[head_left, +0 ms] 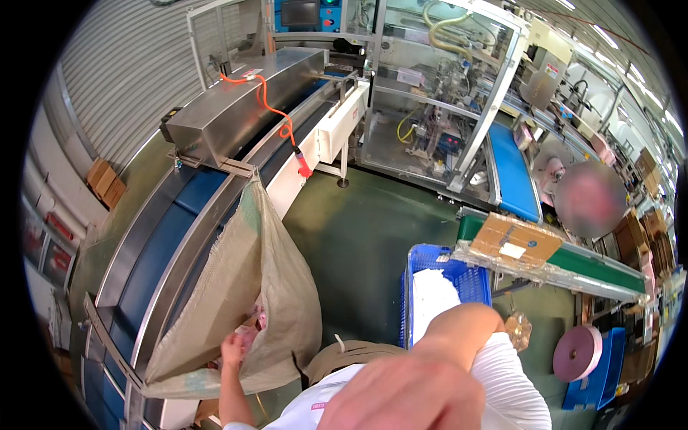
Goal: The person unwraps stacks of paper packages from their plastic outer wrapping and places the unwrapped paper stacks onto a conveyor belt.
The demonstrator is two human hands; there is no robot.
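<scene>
Sack: beige, woven, mouth open, lay along the right side of the blue-belted conveyor; long axis ran from an upper corner near the steel cover down toward the person. Contents: pink packets, just beyond and right of the left hand, the nearer one. Left hand: fingers curled inside the mouth; grip could not be told. Right hand: close to the lens, blurred; state indeterminable. Markings: white label on brown carton, illegible; small pink print on white garment.
</scene>
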